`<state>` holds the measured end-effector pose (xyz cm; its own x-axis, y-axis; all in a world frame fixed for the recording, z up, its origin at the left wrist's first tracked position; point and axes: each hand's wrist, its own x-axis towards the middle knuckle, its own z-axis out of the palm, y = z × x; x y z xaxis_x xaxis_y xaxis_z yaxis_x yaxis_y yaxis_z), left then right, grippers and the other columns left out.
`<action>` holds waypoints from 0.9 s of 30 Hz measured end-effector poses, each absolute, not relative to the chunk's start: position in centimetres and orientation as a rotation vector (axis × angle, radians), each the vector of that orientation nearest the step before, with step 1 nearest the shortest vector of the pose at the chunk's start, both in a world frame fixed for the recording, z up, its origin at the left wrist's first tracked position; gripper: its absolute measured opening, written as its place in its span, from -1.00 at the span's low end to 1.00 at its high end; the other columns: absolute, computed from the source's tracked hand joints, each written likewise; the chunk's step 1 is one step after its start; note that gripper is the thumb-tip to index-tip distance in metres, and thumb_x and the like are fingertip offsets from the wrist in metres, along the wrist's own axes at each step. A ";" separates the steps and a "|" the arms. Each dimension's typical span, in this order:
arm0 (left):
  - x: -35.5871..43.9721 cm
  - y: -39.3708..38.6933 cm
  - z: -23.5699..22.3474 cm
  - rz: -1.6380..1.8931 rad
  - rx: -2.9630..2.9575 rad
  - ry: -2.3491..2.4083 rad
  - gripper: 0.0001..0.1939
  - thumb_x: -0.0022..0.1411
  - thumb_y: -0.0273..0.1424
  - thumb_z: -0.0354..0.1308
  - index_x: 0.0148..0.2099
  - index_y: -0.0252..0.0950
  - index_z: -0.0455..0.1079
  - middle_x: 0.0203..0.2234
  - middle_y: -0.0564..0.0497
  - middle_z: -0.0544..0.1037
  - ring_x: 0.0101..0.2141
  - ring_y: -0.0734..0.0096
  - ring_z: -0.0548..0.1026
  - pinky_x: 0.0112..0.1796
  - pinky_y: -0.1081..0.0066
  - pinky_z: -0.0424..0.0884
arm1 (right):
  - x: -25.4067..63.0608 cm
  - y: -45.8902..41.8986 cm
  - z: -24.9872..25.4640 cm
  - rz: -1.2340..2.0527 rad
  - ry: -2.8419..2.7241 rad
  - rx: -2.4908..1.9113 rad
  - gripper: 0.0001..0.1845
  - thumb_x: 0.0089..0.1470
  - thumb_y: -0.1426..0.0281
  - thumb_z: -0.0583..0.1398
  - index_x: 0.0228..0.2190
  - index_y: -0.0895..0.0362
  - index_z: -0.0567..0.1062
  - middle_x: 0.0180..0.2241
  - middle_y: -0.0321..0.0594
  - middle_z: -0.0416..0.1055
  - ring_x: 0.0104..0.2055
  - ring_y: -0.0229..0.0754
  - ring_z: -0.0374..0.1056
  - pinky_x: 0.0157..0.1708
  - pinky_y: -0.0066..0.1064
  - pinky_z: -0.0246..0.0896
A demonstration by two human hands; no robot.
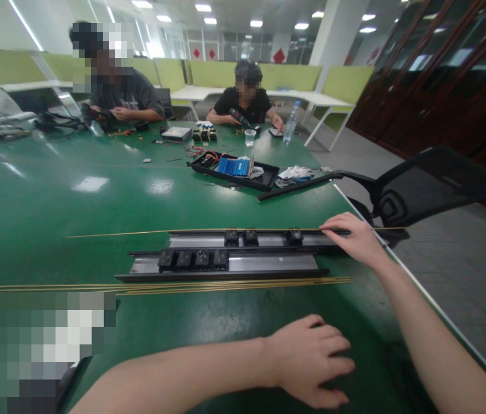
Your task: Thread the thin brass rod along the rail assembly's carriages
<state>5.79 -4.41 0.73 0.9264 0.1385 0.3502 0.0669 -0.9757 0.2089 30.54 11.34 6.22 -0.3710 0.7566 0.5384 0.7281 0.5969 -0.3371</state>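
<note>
My right hand pinches a long thin brass-coloured rod near its right part, at the right end of the far rail. The rod runs leftward along the far edge of that metal rail, which carries 3 small black blocks. Closer to me lies a second rail with several black blocks side by side on its left half. In front of it rests a bundle of similar thin rods. My left hand hovers low over or rests on the green table, fingers spread, holding nothing.
Beyond the rails stand a black tray with a blue part, white gloves, a cup and a water bottle. Two people work at the far side. A mesh chair adjoins the table's right edge.
</note>
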 end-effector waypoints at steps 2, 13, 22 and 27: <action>6.1 -4.5 0.5 0.569 2.897 0.130 -0.48 0.41 -0.06 0.00 0.13 -0.35 0.43 0.16 -0.21 0.43 0.17 0.13 0.38 0.10 0.17 0.29 | 30.5 11.3 6.3 0.054 -2.162 -1.170 -0.83 0.20 0.28 0.23 -0.34 -0.02 0.65 -0.27 -0.18 0.59 -0.16 0.00 0.46 -0.13 -0.08 0.40; 5.7 -4.6 0.0 0.578 2.895 0.129 -0.45 0.43 -0.05 -0.03 0.21 -0.36 0.37 0.24 -0.15 0.39 0.28 0.19 0.28 0.25 0.12 0.23 | 31.0 11.1 6.2 0.042 -2.150 -1.169 -0.83 0.20 0.28 0.23 -0.34 -0.02 0.65 -0.28 -0.19 0.60 -0.18 0.00 0.48 -0.12 -0.08 0.39; 6.2 -4.5 0.0 0.568 2.914 0.089 -0.45 0.41 -0.05 -0.02 0.17 -0.38 0.40 0.22 -0.19 0.41 0.26 0.15 0.31 0.22 0.08 0.27 | 31.3 11.4 6.0 0.028 -2.150 -1.177 -0.83 0.20 0.29 0.23 -0.35 0.00 0.65 -0.28 -0.19 0.59 -0.17 -0.01 0.48 -0.09 -0.11 0.38; 8.7 -4.9 -0.1 0.563 2.941 0.050 -0.35 0.35 0.06 0.01 0.25 -0.31 0.35 0.27 -0.18 0.33 0.32 0.11 0.23 0.25 0.03 0.22 | 31.4 11.4 6.1 0.064 -2.149 -1.198 -0.83 0.19 0.30 0.23 -0.36 -0.01 0.65 -0.27 -0.19 0.60 -0.17 -0.02 0.49 -0.13 -0.15 0.40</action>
<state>8.66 -4.85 -0.08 0.9291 0.0600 0.3650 0.0050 -0.9887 0.1499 31.39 11.45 6.11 -0.3561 0.7718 0.5268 0.7393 0.5775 -0.3464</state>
